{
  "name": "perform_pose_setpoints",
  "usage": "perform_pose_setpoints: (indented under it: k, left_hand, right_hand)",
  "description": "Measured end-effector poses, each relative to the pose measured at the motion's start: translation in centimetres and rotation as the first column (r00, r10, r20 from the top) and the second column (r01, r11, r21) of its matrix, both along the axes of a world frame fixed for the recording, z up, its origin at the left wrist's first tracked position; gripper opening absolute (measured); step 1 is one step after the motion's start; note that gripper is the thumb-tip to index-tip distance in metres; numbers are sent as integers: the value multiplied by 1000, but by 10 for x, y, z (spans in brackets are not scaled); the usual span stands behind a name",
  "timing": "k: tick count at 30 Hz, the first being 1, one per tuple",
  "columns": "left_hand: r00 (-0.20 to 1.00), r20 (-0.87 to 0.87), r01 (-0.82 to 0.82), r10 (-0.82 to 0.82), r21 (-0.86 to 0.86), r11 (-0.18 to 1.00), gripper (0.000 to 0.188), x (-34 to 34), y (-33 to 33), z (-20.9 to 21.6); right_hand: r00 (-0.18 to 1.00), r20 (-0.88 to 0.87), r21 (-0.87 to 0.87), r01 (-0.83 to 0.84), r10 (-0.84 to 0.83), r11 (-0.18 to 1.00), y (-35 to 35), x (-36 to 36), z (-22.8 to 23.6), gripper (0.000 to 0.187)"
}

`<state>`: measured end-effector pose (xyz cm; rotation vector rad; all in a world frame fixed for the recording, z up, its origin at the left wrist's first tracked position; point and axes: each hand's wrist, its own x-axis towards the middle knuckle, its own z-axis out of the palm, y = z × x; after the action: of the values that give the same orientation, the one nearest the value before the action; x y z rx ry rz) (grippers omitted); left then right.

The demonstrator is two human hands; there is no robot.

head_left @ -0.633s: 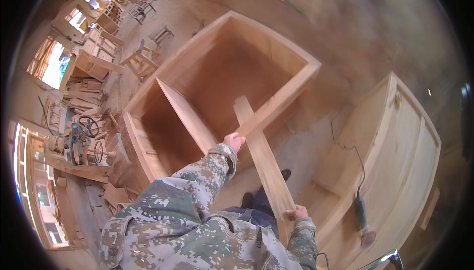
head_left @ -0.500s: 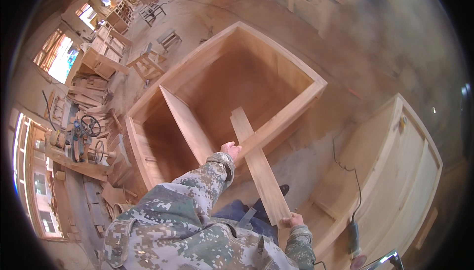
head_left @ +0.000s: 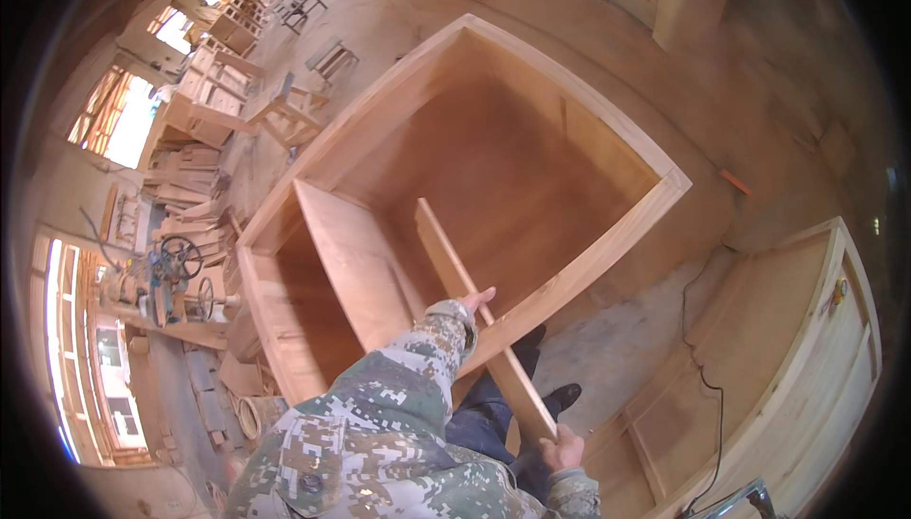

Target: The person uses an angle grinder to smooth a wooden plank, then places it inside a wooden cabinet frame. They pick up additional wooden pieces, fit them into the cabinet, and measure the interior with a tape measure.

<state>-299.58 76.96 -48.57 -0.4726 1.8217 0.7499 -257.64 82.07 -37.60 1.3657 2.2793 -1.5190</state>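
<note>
A long narrow wooden board (head_left: pixel 521 389) stands tilted on its edge, crossing the front rail of a large open wooden cabinet (head_left: pixel 581 280). Its far end reaches into the cabinet's wider compartment, beside the divider (head_left: pixel 353 251). My left hand (head_left: pixel 474 301) is on the board just inside the rail, a thumb or finger laid across its upper edge; the other fingers are mostly hidden. Wrapped round the board's near end, close to my body, is my right hand (head_left: pixel 566 450).
At the right stands a second wooden cabinet (head_left: pixel 759 339), with a black cord (head_left: pixel 719 405) running over it. Stacked wood (head_left: pixel 180 182) and a machine with handwheels (head_left: pixel 180 258) line the left wall. A wooden sawhorse (head_left: pixel 288 111) stands beyond the cabinet.
The board has turned from lying flat to standing on edge. My left hand has shifted from the rail onto the board. The view has moved closer to the cabinet.
</note>
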Motion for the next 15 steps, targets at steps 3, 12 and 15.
perform_pose_setpoints:
  k: [3, 12, 15]
  left_hand:
    - [931, -247, -290, 269, -50, 956, 78, -9, -13, -50]
    - [827, 9, -483, 562, 522, 703, 32, -105, 36, -53]
    - [820, 32, -459, 571, 631, 625, 32, -153, 73, -31]
  right_hand:
    - [1000, 7, -10, -15, 15, 1000, -3, -23, 2, 25]
    - [954, -127, 170, 290, -271, 942, 37, -125, -47, 36]
    - [844, -46, -65, 532, -535, 844, 53, -159, -58, 32]
